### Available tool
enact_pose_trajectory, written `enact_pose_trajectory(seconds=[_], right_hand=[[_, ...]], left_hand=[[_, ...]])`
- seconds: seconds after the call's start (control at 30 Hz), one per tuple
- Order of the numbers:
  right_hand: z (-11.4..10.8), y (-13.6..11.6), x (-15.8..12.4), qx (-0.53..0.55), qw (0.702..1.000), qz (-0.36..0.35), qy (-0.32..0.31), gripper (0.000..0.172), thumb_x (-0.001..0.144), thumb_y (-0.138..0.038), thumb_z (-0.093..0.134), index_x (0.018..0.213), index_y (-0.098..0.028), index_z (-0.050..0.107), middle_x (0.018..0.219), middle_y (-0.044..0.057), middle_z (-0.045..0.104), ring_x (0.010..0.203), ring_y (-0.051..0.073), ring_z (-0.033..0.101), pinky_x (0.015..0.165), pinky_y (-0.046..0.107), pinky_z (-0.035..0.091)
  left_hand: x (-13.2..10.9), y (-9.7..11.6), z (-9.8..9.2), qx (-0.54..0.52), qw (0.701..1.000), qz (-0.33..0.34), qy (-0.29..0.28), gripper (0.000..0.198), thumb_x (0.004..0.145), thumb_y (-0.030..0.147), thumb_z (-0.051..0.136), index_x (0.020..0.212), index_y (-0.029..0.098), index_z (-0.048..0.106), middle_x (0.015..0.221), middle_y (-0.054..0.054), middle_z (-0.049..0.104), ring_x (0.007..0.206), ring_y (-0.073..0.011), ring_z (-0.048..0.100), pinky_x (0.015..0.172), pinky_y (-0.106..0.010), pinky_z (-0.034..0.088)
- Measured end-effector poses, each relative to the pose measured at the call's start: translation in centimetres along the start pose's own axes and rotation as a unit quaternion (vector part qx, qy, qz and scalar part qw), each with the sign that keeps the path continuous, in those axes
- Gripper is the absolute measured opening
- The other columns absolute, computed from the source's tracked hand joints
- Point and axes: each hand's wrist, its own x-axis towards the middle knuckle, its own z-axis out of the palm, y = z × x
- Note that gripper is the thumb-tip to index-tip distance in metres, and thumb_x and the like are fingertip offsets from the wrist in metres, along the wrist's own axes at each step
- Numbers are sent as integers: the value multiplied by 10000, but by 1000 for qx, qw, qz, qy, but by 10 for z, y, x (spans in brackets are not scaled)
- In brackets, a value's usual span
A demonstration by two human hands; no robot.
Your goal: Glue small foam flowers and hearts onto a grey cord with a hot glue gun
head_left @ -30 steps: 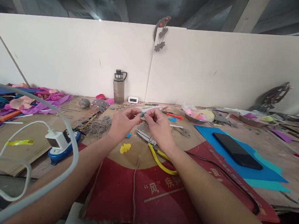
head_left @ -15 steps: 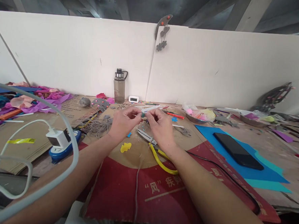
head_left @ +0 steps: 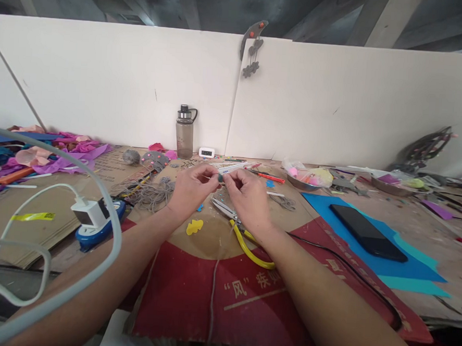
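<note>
Fingertips of my left hand point(head_left: 193, 186) and my right hand point(head_left: 249, 195) meet above the cardboard, both pinching a small dark-green piece point(head_left: 220, 177). Its kind is too small to make out, and the fingers cover most of it. A thin grey cord point(head_left: 213, 287) runs down the cardboard below the hands; whether it reaches the green piece I cannot tell. Under my right hand and wrist lie scissors point(head_left: 246, 242) with yellow handles, blades spread a little. A yellow cut-out shape point(head_left: 194, 226) rests to the left of them.
A phone point(head_left: 368, 233) lies on blue sheets point(head_left: 417, 265) at right. Tangled grey yarn point(head_left: 151, 195), a bottle point(head_left: 185, 133) and a small digital clock point(head_left: 206, 152) are behind. At left, a white cable point(head_left: 107, 207) loops near a blue power strip point(head_left: 98, 235).
Both hands keep nearly the same place, fingertips still together on the green piece. The fingers shift only slightly.
</note>
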Motion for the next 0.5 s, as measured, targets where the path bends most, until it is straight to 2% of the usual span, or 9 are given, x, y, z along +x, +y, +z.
enact_pose_trajectory(seconds=[0.07, 0.17, 0.23, 0.37, 0.5], right_hand=[[-1, 0, 0, -8, 1000, -9, 4, 196, 863, -275, 515, 688, -195, 550, 663, 1, 554, 617, 137, 463, 608, 270, 323], [-2, -1, -1, -11, 1000, -7, 14, 56, 834, -248, 550, 830, -197, 573, 622, -34, 491, 569, 127, 430, 591, 262, 316], [-2, -1, -1, -13, 1000, -15, 19, 94, 829, -227, 549, 916, -202, 571, 610, -49, 458, 552, 126, 412, 589, 261, 315], [-2, 1, -1, -31, 998, -49, 25, 54, 843, -212, 534, 838, -204, 587, 657, -18, 496, 595, 137, 431, 616, 272, 328], [-3, 3, 0, -40, 998, -44, 37, 62, 849, -223, 534, 817, -205, 584, 689, 0, 530, 625, 149, 453, 634, 282, 340]], left_hand=[[0, 0, 0, -6, 1000, -1, 0, 94, 759, 256, 583, 741, 181, 637, 658, 3, 646, 625, -132, 650, 610, -232, 537], [0, -1, 1, -5, 1000, 1, 4, 93, 758, 249, 585, 756, 180, 646, 683, -3, 653, 628, -128, 647, 616, -233, 540], [0, -3, 1, -2, 1000, 1, 3, 97, 763, 250, 585, 771, 181, 654, 704, -8, 662, 639, -130, 647, 630, -241, 547], [0, -4, 2, -16, 1000, -6, -9, 105, 770, 268, 595, 783, 184, 657, 726, -15, 675, 674, -141, 659, 666, -260, 561], [-1, -1, 4, -43, 999, -12, -20, 112, 752, 276, 626, 795, 188, 680, 738, -22, 691, 695, -155, 665, 694, -283, 570]])
